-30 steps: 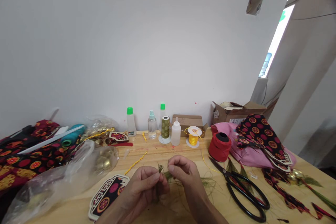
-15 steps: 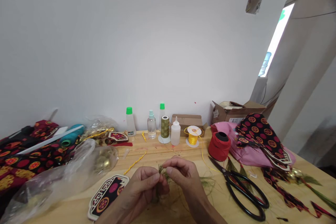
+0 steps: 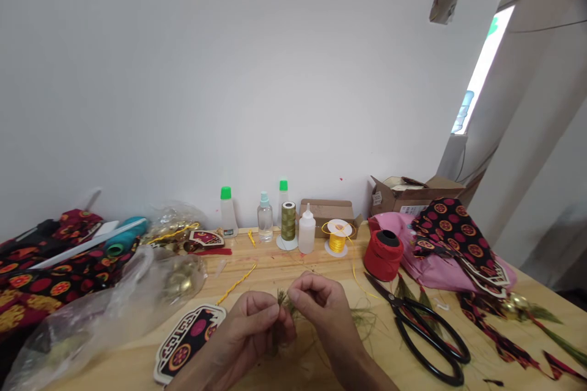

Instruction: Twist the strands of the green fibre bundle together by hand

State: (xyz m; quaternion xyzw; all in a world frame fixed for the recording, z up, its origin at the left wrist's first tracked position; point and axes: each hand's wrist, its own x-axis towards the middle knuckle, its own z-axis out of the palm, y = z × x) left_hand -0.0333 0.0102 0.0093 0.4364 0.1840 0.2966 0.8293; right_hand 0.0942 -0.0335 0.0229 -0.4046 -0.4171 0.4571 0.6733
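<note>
Seen from the head camera, with clock positions read from the tuft and 12 toward the wall (image 3: pixel 275 85), the left hand (image 3: pixel 257 322) gripped a green tuft (image 3: pixel 281 297) between thumb and forefinger, its cut ends pointing up. The right hand (image 3: pixel 323 305) had thumb and forefinger closed just beside the tuft; whether a strand lay between them could not be told. Both hands were above the table (image 3: pixel 270 266), near its front. Loose threads (image 3: pixel 364 319) lay at 3 o'clock, beside the right wrist, and the scissors (image 3: pixel 428 342) lay beyond them, between 3 and 4, blades parted slightly. A patch (image 3: pixel 192 342) lay between 8 and 9, partly behind the left forearm, its yellow cord (image 3: pixel 237 285) stretching toward 11. The green spool (image 3: pixel 288 222) stood at 12, a white bottle (image 3: pixel 307 234) just beside it, the yellow spool (image 3: pixel 338 245) at 1, and the red spool (image 3: pixel 381 259) at 2.
</note>
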